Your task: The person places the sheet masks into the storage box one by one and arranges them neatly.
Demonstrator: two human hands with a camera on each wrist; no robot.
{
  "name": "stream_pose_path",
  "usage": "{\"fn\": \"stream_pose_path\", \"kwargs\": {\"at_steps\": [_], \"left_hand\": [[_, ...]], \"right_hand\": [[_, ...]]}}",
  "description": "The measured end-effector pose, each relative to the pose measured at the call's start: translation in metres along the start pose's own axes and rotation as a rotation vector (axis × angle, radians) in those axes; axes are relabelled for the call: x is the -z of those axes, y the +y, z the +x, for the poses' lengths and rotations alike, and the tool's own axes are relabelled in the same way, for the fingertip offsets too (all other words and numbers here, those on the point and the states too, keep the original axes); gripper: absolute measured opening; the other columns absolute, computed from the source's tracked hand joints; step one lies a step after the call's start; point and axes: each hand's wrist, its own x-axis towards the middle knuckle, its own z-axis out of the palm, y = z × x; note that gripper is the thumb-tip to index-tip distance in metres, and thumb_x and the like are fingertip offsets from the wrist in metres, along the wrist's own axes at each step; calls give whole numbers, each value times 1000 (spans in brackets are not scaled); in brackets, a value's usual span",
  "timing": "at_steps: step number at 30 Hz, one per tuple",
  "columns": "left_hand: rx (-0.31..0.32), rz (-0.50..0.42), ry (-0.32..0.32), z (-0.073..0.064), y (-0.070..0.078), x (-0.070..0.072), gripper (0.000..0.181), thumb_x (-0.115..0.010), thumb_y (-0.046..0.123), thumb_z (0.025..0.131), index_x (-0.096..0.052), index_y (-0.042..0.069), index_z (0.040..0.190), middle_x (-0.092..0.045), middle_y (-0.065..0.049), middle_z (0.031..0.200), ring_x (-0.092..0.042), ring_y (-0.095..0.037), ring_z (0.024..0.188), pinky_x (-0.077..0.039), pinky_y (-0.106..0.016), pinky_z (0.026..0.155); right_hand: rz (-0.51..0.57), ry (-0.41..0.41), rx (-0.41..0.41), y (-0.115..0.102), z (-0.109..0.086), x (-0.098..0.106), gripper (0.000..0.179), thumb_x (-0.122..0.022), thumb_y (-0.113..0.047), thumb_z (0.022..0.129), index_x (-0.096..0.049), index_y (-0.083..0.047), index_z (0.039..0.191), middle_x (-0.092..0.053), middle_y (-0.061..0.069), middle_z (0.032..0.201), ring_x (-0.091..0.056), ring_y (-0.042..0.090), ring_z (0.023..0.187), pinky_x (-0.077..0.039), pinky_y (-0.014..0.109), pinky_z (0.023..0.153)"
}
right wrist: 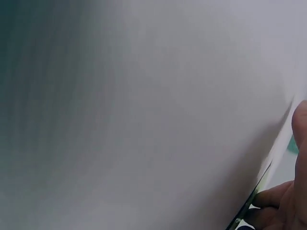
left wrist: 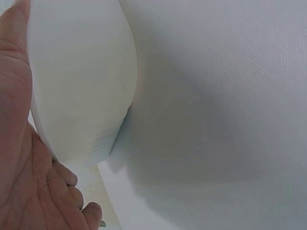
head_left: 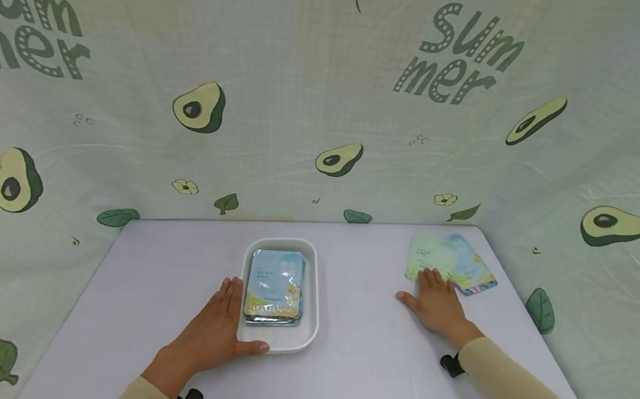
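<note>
Left hand (head_left: pixel 212 332) rests thumb-spread against the tray (head_left: pixel 279 338), my right hand (head_left: pixel 439 307), fingers straight, touches the loose packets (head_left: pixel 450 260), which may slip apart if pressed unevenly.

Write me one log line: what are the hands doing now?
left hand: touching white tray | right hand: touching green packet | packet stack: in tray | blue packet: beside green packet

packet stack (head_left: pixel 274 286): in tray (head_left: pixel 280 338) | loose packets (head_left: pixel 450 260): right of tray, probably overlapping | cloth (head_left: pixel 285 90): behind table (head_left: pixel 352 335)
</note>
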Motion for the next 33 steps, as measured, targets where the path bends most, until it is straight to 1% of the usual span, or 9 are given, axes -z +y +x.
{"fn": "stream_pose_path", "kwargs": {"at_steps": [5, 16, 19, 21, 23, 25, 28, 31, 33], "left_hand": [[-6, 1, -1, 1, 1, 0, 143, -72, 84, 77, -9, -9, 165, -12, -29, 173, -9, -47, 162, -24, -59, 129], [-13, -16, 7, 2, 2, 0, 141, -75, 79, 78, -9, -10, 165, -12, -30, 173, -8, -47, 162, -23, -60, 129], [-14, -19, 6, 2, 2, -1, 142, -75, 80, 78, -9, -10, 165, -12, -30, 173, -8, -47, 162, -24, -60, 129], [-14, -22, 5, 2, 2, -1, 143, -75, 81, 77, -9, -9, 165, -12, -29, 174, -8, -47, 162, -24, -60, 129], [-16, -20, 7, 2, 2, 0, 143, -74, 82, 77, -8, -9, 165, -12, -29, 174, -8, -46, 162, -24, -60, 129], [-21, -16, 11, 2, 2, 0, 142, -74, 82, 77, -9, -9, 165, -12, -29, 174, -8, -46, 162, -24, -60, 128], [-27, -22, 9, 1, 1, 0, 142, -74, 81, 77, -8, -9, 165, -12, -28, 174, -8, -46, 162, -24, -60, 129], [-27, -37, 0, 0, -1, 0, 143, -75, 82, 77, -7, -8, 166, -11, -28, 174, -8, -46, 163, -24, -60, 128], [-24, -39, -9, 1, -3, -1, 144, -74, 82, 77, -6, -7, 166, -10, -27, 175, -7, -45, 163, -23, -60, 129]], "right_hand": [[-1, -7, 75, -24, -9, -4, 92, -52, -60, 106, -37, 17, 154, -33, 38, 163, -24, 57, 155, -16, 75, 123], [38, -64, 208, -80, -42, -12, 88, -57, -58, 104, -41, 12, 155, -36, 33, 164, -28, 50, 156, -23, 69, 125], [63, -77, 255, -90, -49, -12, 87, -57, -59, 104, -43, 11, 154, -38, 32, 163, -30, 50, 156, -24, 69, 125], [72, -73, 272, -93, -49, -8, 85, -58, -58, 104, -45, 10, 154, -41, 31, 162, -33, 49, 154, -25, 68, 124], [65, -43, 273, -90, -43, -5, 83, -60, -56, 103, -46, 9, 153, -44, 30, 160, -38, 49, 152, -29, 67, 124], [44, -4, 245, -81, -32, 0, 83, -64, -55, 102, -46, 8, 153, -47, 29, 158, -42, 49, 148, -33, 66, 121], [13, 46, 185, -64, -12, 6, 89, -70, -57, 97, -45, 7, 154, -50, 28, 153, -47, 48, 140, -41, 65, 115], [-24, 40, 144, -48, 10, 11, 100, -74, -65, 90, -43, 3, 157, -50, 28, 150, -48, 48, 135, -44, 64, 111], [-34, 13, 133, -41, 24, 14, 107, -76, -69, 86, -41, 2, 158, -50, 29, 149, -47, 48, 134, -43, 65, 110]]}}
